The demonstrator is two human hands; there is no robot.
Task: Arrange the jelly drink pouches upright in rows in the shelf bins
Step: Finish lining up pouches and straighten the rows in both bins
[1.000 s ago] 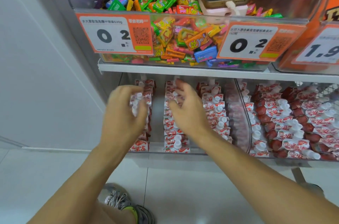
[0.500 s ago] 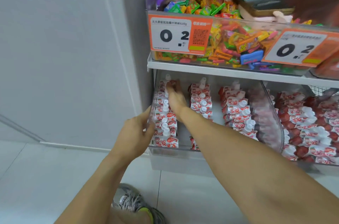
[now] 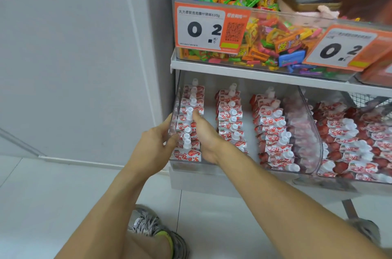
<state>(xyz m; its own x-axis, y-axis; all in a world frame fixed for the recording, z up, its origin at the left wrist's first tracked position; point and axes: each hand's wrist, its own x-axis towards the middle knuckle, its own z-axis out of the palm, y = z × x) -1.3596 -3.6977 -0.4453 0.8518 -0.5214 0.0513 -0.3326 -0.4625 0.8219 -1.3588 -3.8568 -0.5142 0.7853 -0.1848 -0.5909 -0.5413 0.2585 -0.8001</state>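
Red-and-white jelly drink pouches with white caps stand in three rows in a clear shelf bin [image 3: 214, 166]: a left row [image 3: 192, 97], a middle row [image 3: 231, 114] and a right row [image 3: 270, 131]. My left hand [image 3: 156, 144] lies against the bin's left wall, its fingertips at the left row. My right hand [image 3: 204, 131] is inside the bin with straight fingers pressed along the right side of the left row. Neither hand holds a pouch. The front pouches of the middle row are partly hidden behind my right wrist.
A second clear bin [image 3: 318, 144] to the right holds more pouches lying less evenly. The shelf above [image 3: 212, 67] carries a bin of mixed candy [image 3: 261, 36] with orange price tags [image 3: 206, 27]. A white wall stands left; my shoe [image 3: 152, 229] rests on the tiled floor.
My right hand has drawn back from the far end of the left row to its middle. My left hand stays at the bin's left side. The view has moved closer.
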